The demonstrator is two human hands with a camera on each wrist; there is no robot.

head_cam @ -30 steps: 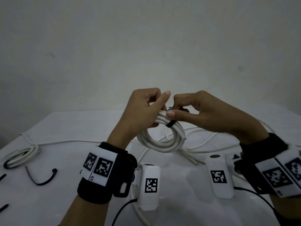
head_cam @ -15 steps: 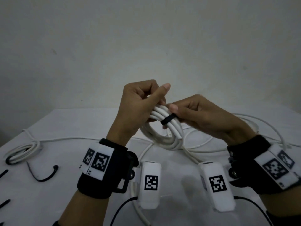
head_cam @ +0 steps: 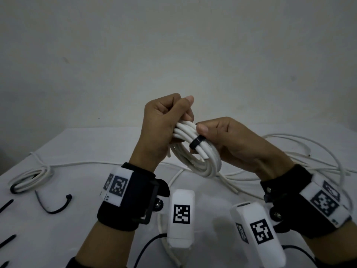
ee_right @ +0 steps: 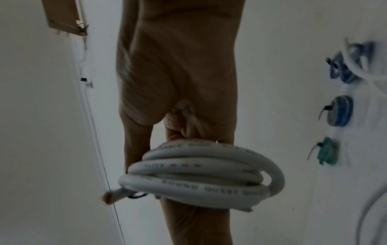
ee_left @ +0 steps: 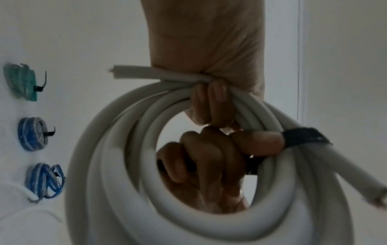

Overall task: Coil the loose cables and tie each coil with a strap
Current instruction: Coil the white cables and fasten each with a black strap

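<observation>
I hold a white cable coil [head_cam: 201, 165] above the table with both hands. My left hand [head_cam: 179, 115] grips its upper strands, fingers curled round them [ee_left: 211, 102]. A black strap [head_cam: 195, 144] is wrapped round the bundle just right of that grip. My right hand [head_cam: 209, 132] pinches the bundle at the strap: the thumb lies on top, and the fingers [ee_left: 199, 165] curl through the coil against the strap [ee_left: 303, 136]. Two cut cable ends stick out. In the right wrist view the coil [ee_right: 199, 174] hangs below the palm.
A tied white coil [head_cam: 29, 178] lies at the table's left, with a loose black strap [head_cam: 54, 206] and more straps [head_cam: 6, 206] nearby. Loose white cable [head_cam: 309, 151] sprawls on the right. Blue [ee_left: 31, 134] and green [ee_left: 21, 81] tied coils lie further off.
My right hand has let its pinch above the coil drop onto the bundle. The strap now sits closed round the strands. Both hands and the coil have risen slightly.
</observation>
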